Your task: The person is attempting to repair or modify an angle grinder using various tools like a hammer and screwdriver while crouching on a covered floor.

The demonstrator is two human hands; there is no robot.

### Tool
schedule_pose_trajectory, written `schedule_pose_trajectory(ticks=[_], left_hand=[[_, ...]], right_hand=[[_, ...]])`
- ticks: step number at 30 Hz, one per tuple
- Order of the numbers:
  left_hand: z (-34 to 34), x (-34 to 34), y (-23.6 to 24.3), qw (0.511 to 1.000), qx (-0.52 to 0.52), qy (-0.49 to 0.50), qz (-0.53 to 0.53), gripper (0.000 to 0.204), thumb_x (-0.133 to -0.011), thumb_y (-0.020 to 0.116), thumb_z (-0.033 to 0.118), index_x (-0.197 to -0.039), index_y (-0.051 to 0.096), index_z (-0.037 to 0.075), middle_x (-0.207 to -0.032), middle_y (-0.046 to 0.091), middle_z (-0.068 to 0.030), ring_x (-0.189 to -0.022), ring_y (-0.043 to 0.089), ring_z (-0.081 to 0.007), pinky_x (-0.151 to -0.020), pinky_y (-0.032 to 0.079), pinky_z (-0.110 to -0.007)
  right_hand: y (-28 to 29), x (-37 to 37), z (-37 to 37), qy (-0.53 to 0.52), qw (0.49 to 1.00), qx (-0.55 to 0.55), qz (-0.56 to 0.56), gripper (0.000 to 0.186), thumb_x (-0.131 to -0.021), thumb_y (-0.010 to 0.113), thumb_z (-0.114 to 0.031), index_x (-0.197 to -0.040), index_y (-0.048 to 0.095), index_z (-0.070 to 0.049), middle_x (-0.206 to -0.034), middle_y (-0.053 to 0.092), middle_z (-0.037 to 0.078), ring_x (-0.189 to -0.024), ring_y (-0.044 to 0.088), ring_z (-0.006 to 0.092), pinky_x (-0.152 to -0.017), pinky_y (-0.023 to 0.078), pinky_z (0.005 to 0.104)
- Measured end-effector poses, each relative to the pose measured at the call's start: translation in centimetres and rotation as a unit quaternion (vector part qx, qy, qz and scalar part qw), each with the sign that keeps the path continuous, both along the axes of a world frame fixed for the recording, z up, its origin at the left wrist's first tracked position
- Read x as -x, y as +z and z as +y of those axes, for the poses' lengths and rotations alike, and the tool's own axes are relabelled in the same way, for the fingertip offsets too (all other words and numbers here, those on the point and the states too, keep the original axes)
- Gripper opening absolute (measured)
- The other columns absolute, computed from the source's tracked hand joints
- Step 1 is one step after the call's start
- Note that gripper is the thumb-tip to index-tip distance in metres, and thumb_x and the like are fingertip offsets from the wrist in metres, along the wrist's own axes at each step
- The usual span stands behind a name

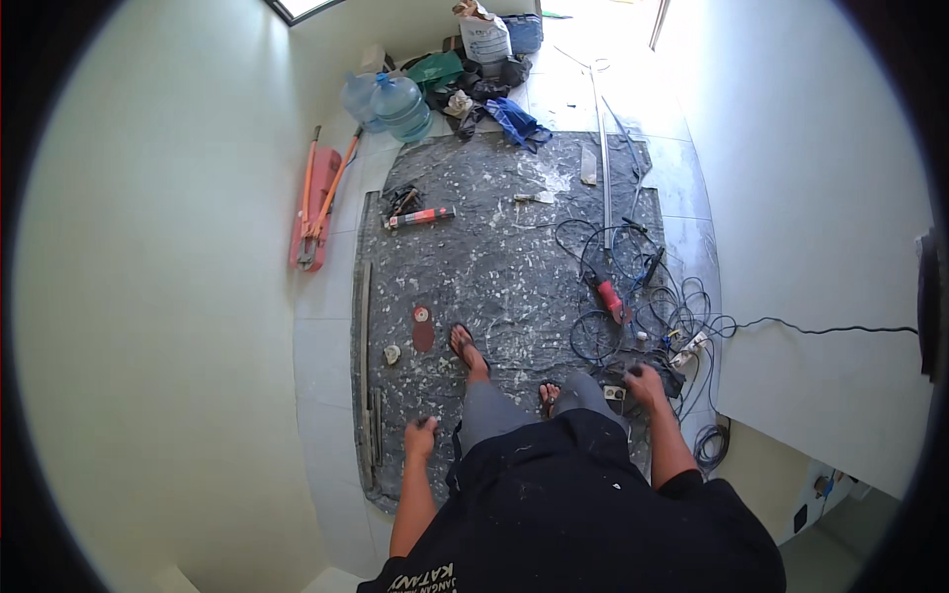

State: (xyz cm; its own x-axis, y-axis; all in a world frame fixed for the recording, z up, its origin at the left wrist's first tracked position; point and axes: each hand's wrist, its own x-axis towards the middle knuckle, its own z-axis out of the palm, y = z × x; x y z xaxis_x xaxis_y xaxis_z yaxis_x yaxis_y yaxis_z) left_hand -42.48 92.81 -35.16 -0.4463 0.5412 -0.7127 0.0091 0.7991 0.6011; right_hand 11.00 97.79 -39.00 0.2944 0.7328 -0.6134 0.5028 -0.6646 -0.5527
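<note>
My left hand [422, 435] hangs beside my left leg over the spattered dark drop sheet [494, 247], fingers curled; whether anything is in them is too small to make out. My right hand [645, 385] is beside my right knee, fingers curled near something dark that I cannot identify. Close to it are a socket block [613, 393], a white power strip [689, 348] and tangled cables [689, 306]. A red angle grinder [611, 300] lies beyond. Red-brown discs [423, 334] and a small whitish lump [391, 355] lie left of my sandalled feet.
An orange-handled bolt cutter [336, 183] on a red case lies along the left wall. Water jugs [400, 109] and bags [484, 49] pile up at the back. A long bar [605, 168] lies at right. A metal strip [368, 336] lies along the sheet's left edge.
</note>
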Motion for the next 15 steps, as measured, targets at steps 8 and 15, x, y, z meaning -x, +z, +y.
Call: schedule_pose_trajectory(ticks=[8,15], left_hand=[[6.7,11.8,-6.1,0.960,0.174,-0.218,0.019,0.044,-0.083,0.072,0.031,-0.107,0.068,-0.006,-0.097,0.072,-0.0180,-0.088,0.069,-0.0267,-0.079,0.053,-0.039],[34.5,19.8,-2.3,0.965,0.023,-0.220,0.141,0.034,-0.084,0.070,0.030,-0.094,0.069,-0.002,-0.084,0.070,-0.0142,-0.075,0.068,-0.0257,-0.066,0.050,-0.039]], right_hand=[[1.2,6.8,-6.1,-0.321,0.939,0.123,-0.014,0.019,-0.077,0.064,-0.013,-0.093,0.068,-0.003,-0.071,0.064,0.008,-0.052,0.058,0.0164,-0.044,0.046,0.0315],[5.3,17.5,2.5,-0.283,0.947,0.143,0.053,0.021,-0.082,0.064,-0.013,-0.099,0.066,-0.001,-0.073,0.064,0.008,-0.054,0.060,0.0170,-0.043,0.045,0.0310]])
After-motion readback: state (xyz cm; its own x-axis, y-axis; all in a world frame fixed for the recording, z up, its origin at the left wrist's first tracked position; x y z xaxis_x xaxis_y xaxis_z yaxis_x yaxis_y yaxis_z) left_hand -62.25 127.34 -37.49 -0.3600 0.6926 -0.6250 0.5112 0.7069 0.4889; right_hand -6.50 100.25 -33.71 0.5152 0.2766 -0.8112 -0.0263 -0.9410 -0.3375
